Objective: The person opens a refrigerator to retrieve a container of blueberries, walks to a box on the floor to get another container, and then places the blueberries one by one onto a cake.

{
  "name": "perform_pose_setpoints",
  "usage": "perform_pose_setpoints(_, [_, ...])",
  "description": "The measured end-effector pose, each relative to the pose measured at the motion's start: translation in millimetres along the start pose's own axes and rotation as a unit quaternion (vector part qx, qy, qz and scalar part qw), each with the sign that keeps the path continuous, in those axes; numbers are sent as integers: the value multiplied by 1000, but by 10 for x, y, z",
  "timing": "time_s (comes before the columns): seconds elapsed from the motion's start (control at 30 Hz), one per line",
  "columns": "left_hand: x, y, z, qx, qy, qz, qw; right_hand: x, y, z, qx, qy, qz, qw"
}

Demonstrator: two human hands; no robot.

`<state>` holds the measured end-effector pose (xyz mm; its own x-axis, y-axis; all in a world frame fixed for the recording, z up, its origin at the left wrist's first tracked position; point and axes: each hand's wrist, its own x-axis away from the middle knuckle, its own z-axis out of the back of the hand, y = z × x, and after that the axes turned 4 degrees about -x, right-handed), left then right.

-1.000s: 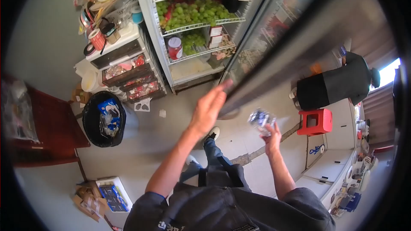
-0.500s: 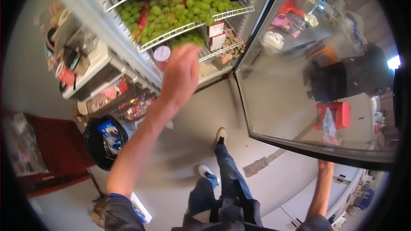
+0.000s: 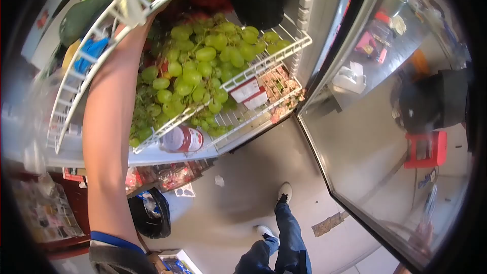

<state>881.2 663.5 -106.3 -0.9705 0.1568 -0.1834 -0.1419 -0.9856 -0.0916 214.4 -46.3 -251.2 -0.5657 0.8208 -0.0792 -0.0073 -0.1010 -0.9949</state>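
Observation:
My left forearm (image 3: 109, 116) reaches up into the open fridge, between the upper wire shelf (image 3: 96, 73) and the shelf of green grapes (image 3: 195, 68). Shelf and contents hide my left hand, so its fingers do not show. The grapes lie heaped beside the forearm. Below their shelf a jar with a red and white label (image 3: 183, 139) lies tilted. At the lower right, seen through the glass door (image 3: 355, 172), my right hand (image 3: 423, 234) is blurred. It is closed around what looks like a clear plastic bag (image 3: 430, 207).
White and red boxes (image 3: 248, 94) stand on the lower shelf. A dark container (image 3: 256, 2) sits behind the grapes. On the floor are a black-lined bin (image 3: 152, 215) and, beyond the glass, a red stool (image 3: 426, 149). A person in dark clothes (image 3: 431, 99) is there too.
My left hand has moved from in front of the lower shelves up and into the fridge, above the grapes. The view has come closer to the shelves. My right hand appears lower and further right.

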Motion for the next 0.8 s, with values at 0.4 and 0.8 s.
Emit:
perform_pose_setpoints(0.4, [-73,191,50,-137,-8,-93,986,215,-92,-277,24,28,-35,999])
perform_pose_setpoints(0.8, [1143,95,576,-187,74,-101,974,651,62,-69,-23,-62,-21,998])
